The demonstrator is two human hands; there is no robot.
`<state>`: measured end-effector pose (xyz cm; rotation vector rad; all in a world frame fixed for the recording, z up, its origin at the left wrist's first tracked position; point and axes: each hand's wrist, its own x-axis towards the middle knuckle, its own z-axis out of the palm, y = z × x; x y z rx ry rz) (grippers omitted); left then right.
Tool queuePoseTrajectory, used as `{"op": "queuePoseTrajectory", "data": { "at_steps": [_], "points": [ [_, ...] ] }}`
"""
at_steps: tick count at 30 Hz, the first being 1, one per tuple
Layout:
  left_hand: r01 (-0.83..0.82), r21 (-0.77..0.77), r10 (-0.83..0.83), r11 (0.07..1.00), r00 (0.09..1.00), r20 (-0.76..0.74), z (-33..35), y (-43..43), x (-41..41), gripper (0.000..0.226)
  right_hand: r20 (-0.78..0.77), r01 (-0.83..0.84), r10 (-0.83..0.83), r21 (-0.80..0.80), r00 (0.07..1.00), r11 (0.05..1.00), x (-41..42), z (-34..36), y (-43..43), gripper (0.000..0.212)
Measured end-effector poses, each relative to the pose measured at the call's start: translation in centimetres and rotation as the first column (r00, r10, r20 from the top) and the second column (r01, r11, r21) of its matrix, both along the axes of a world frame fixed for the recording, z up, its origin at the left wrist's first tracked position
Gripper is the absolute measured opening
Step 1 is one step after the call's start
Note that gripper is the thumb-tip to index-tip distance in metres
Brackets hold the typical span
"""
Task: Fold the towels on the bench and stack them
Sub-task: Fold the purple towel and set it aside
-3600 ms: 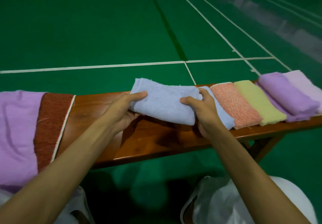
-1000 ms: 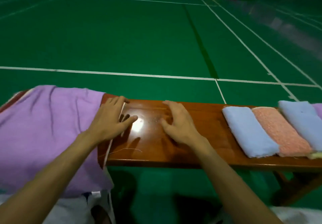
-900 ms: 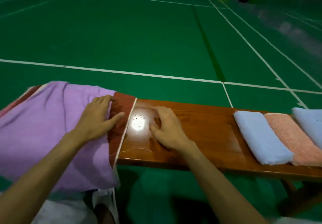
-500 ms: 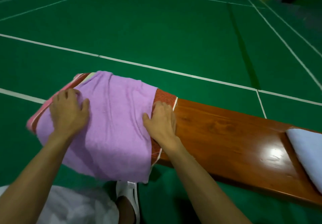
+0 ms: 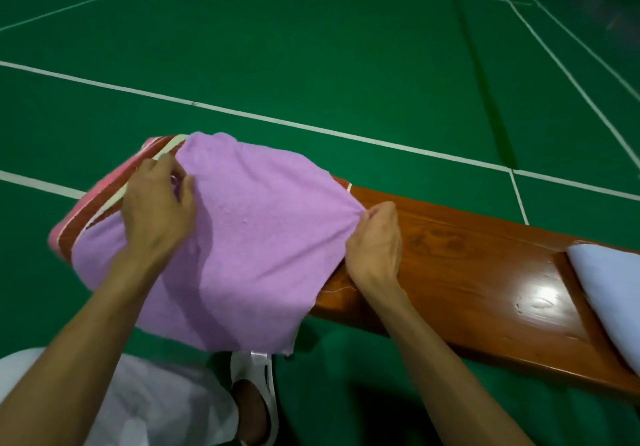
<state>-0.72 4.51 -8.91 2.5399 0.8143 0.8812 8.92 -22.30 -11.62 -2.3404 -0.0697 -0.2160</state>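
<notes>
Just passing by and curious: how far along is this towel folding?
Done: a folded light blue towel lies on the bench. In hand: the left hand and right hand pinch the unfolded purple towel. Left: folding it, the red-striped towel underneath, then stacking.

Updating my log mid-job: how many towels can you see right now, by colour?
purple towel: 1
red-brown striped towel: 1, layers beneath unclear
light blue towel: 1
Total: 3
</notes>
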Motion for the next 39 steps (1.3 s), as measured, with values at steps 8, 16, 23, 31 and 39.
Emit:
{"op": "queuePoseTrajectory", "data": {
  "at_steps": [8, 16, 23, 31, 39],
  "points": [
    [0.236, -0.020, -0.237, 0.971, 0.963, -0.131, 1.0, -11.6, 3.5, 0.016, 0.018, 0.134, -0.145, 0.293, 0.989, 0.947, 1.9, 3.4, -12.5, 0.009],
    [0.420, 0.022, -0.413, 0.907, 0.900, -0.138, -1.0, -19.9, 7.1, 0.021, -0.126, 0.264, -0.233, 0.379, 0.964, 0.887, 6.9, 2.3, -21.3, 0.007],
    [0.480, -0.018, -0.480, 0.877, 0.876, -0.039, -3.3, -23.6, 7.7, 0.021, -0.012, 0.378, -0.396, 0.324, 0.918, 0.867, 6.7, 1.7, -26.4, 0.013],
    [0.574, -0.025, -0.521, 0.818, 0.723, -0.453, -6.0, -23.5, 8.3, 0.084, -0.036, 0.291, -0.322, -0.338, 0.946, 0.895, 4.9, 1.6, -27.4, 0.038],
    [0.570, -0.013, -0.493, 0.821, 0.697, -0.520, -6.6, -23.6, 8.9, 0.093, -0.186, -0.311, 0.249, -0.554, 0.951, 0.773, 4.6, -2.3, -26.4, 0.085]
  ]
}}
